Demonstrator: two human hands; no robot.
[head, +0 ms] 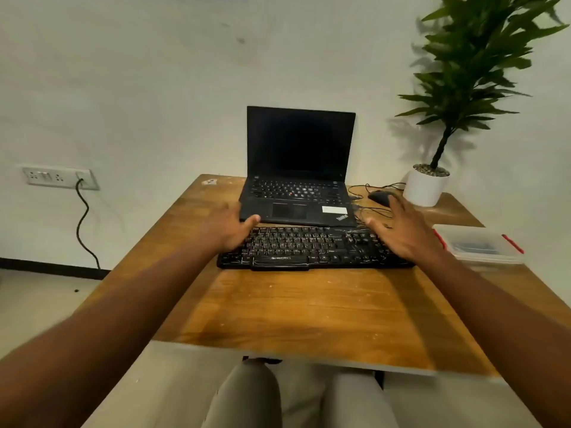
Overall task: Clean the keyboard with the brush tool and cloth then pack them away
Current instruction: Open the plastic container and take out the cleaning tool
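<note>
Near the middle of the frame, the black keyboard (315, 248) lies on the wooden table (309, 310), just in front of the laptop (298, 168). The left hand (230, 225) and the right hand (401, 233) reach to its two ends with fingers spread wide, holding nothing. I think the brush and cloth are inside the clear box (479, 244) at the right, but it is too blurry to tell, and a fast pull on the keyboard could tug the wires (367, 211) and knock the mouse (380, 197).

"ThinkPad" logo on laptop (298, 208) palm rest; keyboard (312, 248) spacebar lettering blurred, possibly a brand, unreadable.
</note>
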